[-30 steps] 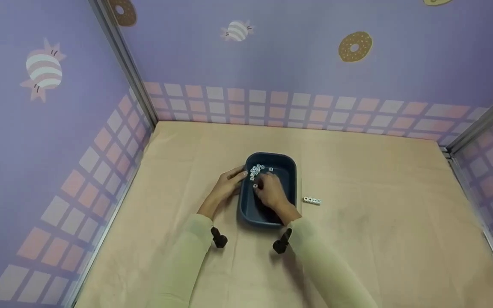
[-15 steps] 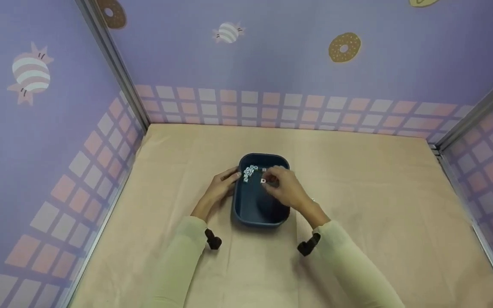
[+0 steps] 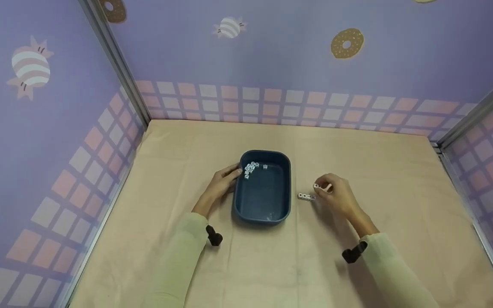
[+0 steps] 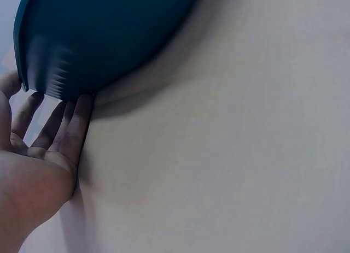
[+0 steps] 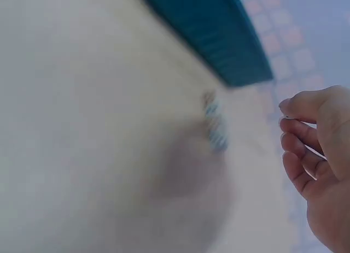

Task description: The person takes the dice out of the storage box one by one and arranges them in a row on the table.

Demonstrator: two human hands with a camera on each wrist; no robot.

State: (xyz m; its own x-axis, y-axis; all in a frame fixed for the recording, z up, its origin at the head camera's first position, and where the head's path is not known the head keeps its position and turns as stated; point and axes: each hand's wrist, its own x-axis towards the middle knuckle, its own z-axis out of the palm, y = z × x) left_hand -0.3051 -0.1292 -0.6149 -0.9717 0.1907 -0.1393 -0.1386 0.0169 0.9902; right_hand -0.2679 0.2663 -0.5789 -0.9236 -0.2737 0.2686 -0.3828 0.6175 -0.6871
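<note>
1. The left hand (image 3: 221, 185) rests fairly straight fingers against the side of the blue bin (image 3: 262, 199), thumb at its rim.
2. The right hand (image 3: 337, 196) pinches a small white cube (image 3: 316, 186) above the table (image 3: 263, 261), near a cube row (image 3: 305, 196).
3. Loose cubes (image 3: 248, 169) cluster inside the bin's far left corner.

Pale green sleeves (image 3: 179, 256) end beside small black wrist cameras (image 3: 214, 236).

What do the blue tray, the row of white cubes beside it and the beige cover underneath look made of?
Tray: probably plastic, satin, given soft sheen and rounded corners. Cube row: perhaps plastic from its uniform shapes; finish unclear. Cover: apparently matte cloth, faintly creased.
</note>
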